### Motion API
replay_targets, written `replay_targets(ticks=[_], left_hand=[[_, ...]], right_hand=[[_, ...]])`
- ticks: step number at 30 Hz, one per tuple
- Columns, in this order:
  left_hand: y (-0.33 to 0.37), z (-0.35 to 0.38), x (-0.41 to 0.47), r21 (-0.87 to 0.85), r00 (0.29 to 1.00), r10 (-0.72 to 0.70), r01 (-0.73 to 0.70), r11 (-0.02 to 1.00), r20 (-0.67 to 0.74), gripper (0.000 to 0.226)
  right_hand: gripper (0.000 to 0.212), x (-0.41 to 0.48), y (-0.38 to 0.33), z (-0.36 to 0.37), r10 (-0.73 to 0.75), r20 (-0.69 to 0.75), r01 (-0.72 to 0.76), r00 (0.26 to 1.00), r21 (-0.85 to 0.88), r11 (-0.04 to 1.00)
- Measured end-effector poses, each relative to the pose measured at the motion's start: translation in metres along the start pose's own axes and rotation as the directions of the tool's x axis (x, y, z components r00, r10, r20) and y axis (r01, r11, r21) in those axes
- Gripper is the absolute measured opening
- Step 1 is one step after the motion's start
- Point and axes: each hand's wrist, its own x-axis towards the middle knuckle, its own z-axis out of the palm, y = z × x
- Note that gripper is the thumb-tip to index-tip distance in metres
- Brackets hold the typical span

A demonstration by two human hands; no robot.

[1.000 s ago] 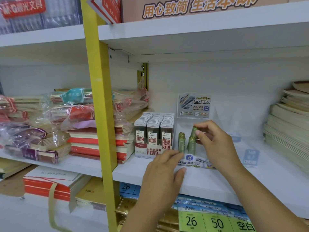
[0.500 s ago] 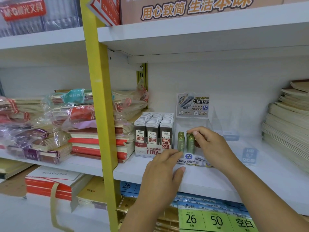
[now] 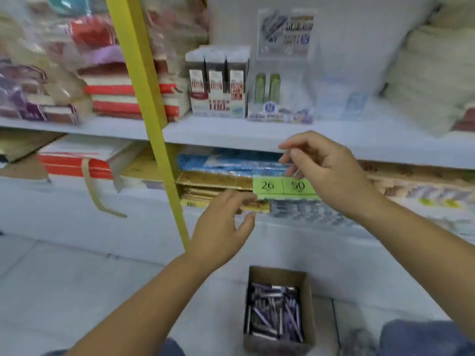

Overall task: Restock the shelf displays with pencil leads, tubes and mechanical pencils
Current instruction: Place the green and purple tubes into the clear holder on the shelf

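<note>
Left grip [image 3: 221, 227] and right grip [image 3: 326, 173] slack, empty; two upright green plastic tubes [image 3: 267, 88] above them, brown cardboard box [image 3: 310, 304] of purple tubes [image 3: 272, 314] below. An overfull grab could spill; hasty placing might topple the green pair

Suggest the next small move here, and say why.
Probably lower the right hand into the cardboard box on the floor for more stock: both it and the left hand look empty, and the clear display holds only two green tubes.
</note>
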Motion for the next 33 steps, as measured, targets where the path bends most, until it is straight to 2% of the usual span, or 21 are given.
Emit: replay_targets(ticks=[2,3,6,9,12,14,18,20,22,24,27,30,33], left_hand=[[-0.023,0.033,-0.052,0.002,0.948,-0.210,0.216,0.976,0.239,0.036],[-0.035,0.051,-0.078,0.020,0.892,-0.305,0.317,0.948,0.333,0.041],[-0.066,0.097,-0.143,0.061,0.666,-0.528,0.590,0.805,0.527,0.058],[-0.089,0.134,-0.183,0.069,0.474,-0.625,0.761,0.646,0.620,0.066],[-0.101,0.157,-0.202,0.045,0.388,-0.656,0.840,0.541,0.647,0.066],[-0.108,0.168,-0.209,0.024,0.362,-0.653,0.864,0.504,0.665,0.064],[-0.121,0.176,-0.215,-0.039,0.332,-0.629,0.901,0.433,0.703,0.061],[-0.124,0.177,-0.216,-0.087,0.320,-0.621,0.923,0.375,0.716,0.059],[-0.126,0.179,-0.218,-0.112,0.315,-0.617,0.932,0.345,0.721,0.056],[-0.126,0.178,-0.219,-0.120,0.322,-0.610,0.930,0.348,0.724,0.054],[-0.124,0.177,-0.221,-0.125,0.330,-0.594,0.925,0.359,0.733,0.052],[-0.123,0.176,-0.222,-0.135,0.347,-0.586,0.917,0.375,0.732,0.049],[-0.124,0.176,-0.223,-0.140,0.364,-0.584,0.909,0.393,0.725,0.047]], right_hand=[[0.023,-0.060,0.049,0.023,0.230,0.114,-0.226,0.966,-0.050,0.973],[0.026,-0.092,0.075,0.036,0.365,0.182,-0.359,0.913,-0.068,0.931],[0.024,-0.173,0.142,0.071,0.669,0.351,-0.661,0.655,-0.164,0.733],[0.023,-0.218,0.193,0.101,0.799,0.380,-0.777,0.466,-0.257,0.575],[0.033,-0.238,0.228,0.130,0.836,0.440,-0.818,0.329,-0.309,0.485],[0.039,-0.243,0.248,0.146,0.839,0.468,-0.815,0.277,-0.348,0.463],[0.054,-0.249,0.279,0.169,0.838,0.497,-0.776,0.225,-0.429,0.463],[0.058,-0.252,0.290,0.177,0.829,0.517,-0.711,0.214,-0.500,0.495],[0.053,-0.256,0.296,0.184,0.813,0.532,-0.609,0.236,-0.571,0.550],[0.047,-0.261,0.297,0.190,0.791,0.550,-0.529,0.268,-0.603,0.598],[0.049,-0.269,0.300,0.197,0.764,0.593,-0.466,0.254,-0.617,0.634],[0.053,-0.273,0.304,0.200,0.758,0.617,-0.485,0.211,-0.607,0.629],[0.057,-0.271,0.307,0.201,0.755,0.645,-0.563,0.116,-0.584,0.585]])
